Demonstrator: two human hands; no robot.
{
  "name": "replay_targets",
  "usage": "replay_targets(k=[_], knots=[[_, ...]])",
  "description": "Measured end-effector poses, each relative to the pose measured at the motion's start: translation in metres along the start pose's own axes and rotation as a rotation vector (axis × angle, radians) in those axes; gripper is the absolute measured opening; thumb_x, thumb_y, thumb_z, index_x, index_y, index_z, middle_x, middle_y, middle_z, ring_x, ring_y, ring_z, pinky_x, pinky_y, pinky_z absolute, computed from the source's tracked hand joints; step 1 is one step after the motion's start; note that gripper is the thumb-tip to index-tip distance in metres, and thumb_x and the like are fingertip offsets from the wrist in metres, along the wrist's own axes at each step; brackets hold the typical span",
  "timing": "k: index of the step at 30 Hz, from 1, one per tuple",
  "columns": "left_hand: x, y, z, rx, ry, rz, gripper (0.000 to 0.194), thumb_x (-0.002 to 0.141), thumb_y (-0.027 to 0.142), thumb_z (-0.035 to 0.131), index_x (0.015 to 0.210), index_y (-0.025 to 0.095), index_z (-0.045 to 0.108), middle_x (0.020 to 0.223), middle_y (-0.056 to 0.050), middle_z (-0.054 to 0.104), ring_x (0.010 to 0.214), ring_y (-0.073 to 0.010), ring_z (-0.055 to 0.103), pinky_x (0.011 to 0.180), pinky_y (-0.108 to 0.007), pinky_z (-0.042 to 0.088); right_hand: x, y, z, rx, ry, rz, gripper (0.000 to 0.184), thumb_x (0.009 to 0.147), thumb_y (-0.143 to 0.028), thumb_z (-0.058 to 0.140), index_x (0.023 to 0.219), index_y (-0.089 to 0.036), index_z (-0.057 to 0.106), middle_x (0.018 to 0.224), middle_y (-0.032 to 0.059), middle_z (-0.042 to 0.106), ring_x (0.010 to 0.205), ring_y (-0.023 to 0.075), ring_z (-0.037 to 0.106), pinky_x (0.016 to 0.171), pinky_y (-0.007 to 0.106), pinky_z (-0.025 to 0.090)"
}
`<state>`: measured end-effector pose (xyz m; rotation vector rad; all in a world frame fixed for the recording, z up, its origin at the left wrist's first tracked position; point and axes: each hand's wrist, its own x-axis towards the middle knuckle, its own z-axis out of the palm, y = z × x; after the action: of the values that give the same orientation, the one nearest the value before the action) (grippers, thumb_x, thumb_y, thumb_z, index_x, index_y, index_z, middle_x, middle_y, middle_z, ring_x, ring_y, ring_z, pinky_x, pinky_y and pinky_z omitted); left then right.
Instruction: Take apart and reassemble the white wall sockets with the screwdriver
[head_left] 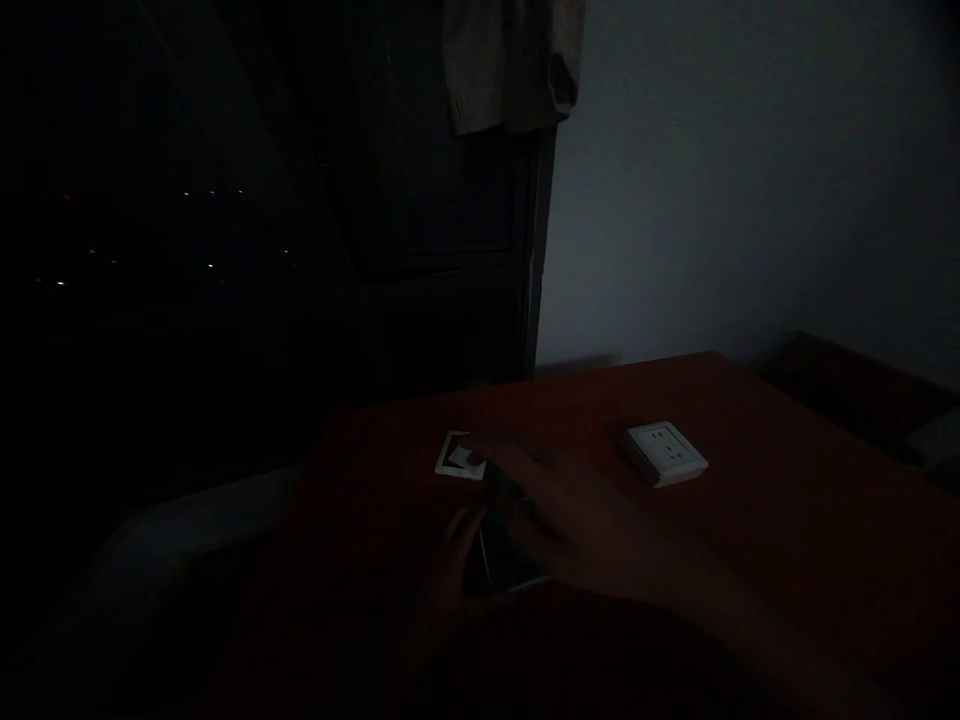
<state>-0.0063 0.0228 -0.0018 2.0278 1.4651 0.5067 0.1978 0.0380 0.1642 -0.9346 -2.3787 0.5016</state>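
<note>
The left hand [451, 575] curved narrowly around the left edge of a dark object [514, 555], near the table's white frame [444, 466]; its long axis was too dim to tell. The right hand [574, 510] reached over it, grip unclear. Rightward, a squarish socket [666, 452] lay face up.

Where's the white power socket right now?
In the head view, right of centre, the white power socket lies on the reddish table, just beyond the right hand and its forearm, with the pale wall behind.
</note>
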Motion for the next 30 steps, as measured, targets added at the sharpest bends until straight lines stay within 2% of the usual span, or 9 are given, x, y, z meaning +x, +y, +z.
replay_targets(k=[3, 9, 13, 18, 21, 30], knots=[[0.000, -0.002, 0.001, 0.015, 0.000, -0.010, 0.092, 0.067, 0.050, 0.074, 0.144, 0.021, 0.033, 0.151, -0.014, 0.032, 0.137, -0.0378, 0.030, 0.110, -0.054, 0.030, 0.000, 0.000, 0.000, -0.014, -0.026, 0.029, 0.053, 0.089, -0.016, 0.049, 0.140, -0.025, 0.037, 0.122, 0.0080, 0.062, 0.104, 0.0206, 0.062, 0.084, 0.034, 0.050], [0.001, 0.001, -0.002, 0.051, -0.022, -0.029, 0.091, 0.065, 0.047, 0.077, 0.143, 0.021, 0.036, 0.151, -0.015, 0.032, 0.137, -0.0394, 0.030, 0.110, -0.056, 0.030, 0.010, 0.002, 0.017, -0.282, 0.041, 0.136, 0.036, 0.093, -0.041, 0.047, 0.123, -0.021, 0.052, 0.104, 0.0100, 0.067, 0.086, 0.0244, 0.065, 0.067, 0.033, 0.049], [0.001, 0.000, -0.002, 0.022, -0.001, 0.019, 0.091, 0.066, 0.050, 0.075, 0.143, 0.021, 0.035, 0.152, -0.015, 0.031, 0.138, -0.0398, 0.027, 0.110, -0.058, 0.029, 0.010, 0.001, 0.018, -0.249, 0.037, 0.137, 0.032, 0.093, -0.034, 0.044, 0.121, -0.019, 0.050, 0.104, 0.0102, 0.066, 0.088, 0.0238, 0.063, 0.068, 0.033, 0.048], [0.001, 0.003, -0.004, -0.006, 0.005, 0.031, 0.089, 0.068, 0.050, 0.074, 0.143, 0.022, 0.035, 0.149, -0.014, 0.035, 0.138, -0.0371, 0.030, 0.111, -0.054, 0.030, 0.002, 0.003, 0.006, -0.042, -0.001, 0.085, 0.044, 0.090, -0.020, 0.047, 0.133, -0.020, 0.040, 0.118, 0.0103, 0.063, 0.099, 0.0207, 0.062, 0.080, 0.033, 0.048], [0.001, 0.005, -0.004, -0.030, -0.006, 0.030, 0.090, 0.068, 0.050, 0.075, 0.143, 0.023, 0.034, 0.149, -0.013, 0.036, 0.136, -0.0364, 0.032, 0.110, -0.052, 0.033, 0.000, 0.005, 0.006, -0.043, 0.012, 0.074, 0.041, 0.092, -0.024, 0.049, 0.132, -0.023, 0.043, 0.119, 0.0082, 0.064, 0.097, 0.0202, 0.064, 0.079, 0.032, 0.048], [0.000, -0.001, 0.001, 0.000, -0.002, -0.010, 0.087, 0.068, 0.046, 0.075, 0.143, 0.023, 0.036, 0.149, -0.013, 0.036, 0.135, -0.0365, 0.035, 0.109, -0.053, 0.034, 0.005, 0.004, 0.020, -0.281, 0.127, 0.138, 0.033, 0.089, -0.045, 0.054, 0.110, -0.020, 0.053, 0.094, 0.0080, 0.069, 0.078, 0.0233, 0.066, 0.059, 0.029, 0.045]])
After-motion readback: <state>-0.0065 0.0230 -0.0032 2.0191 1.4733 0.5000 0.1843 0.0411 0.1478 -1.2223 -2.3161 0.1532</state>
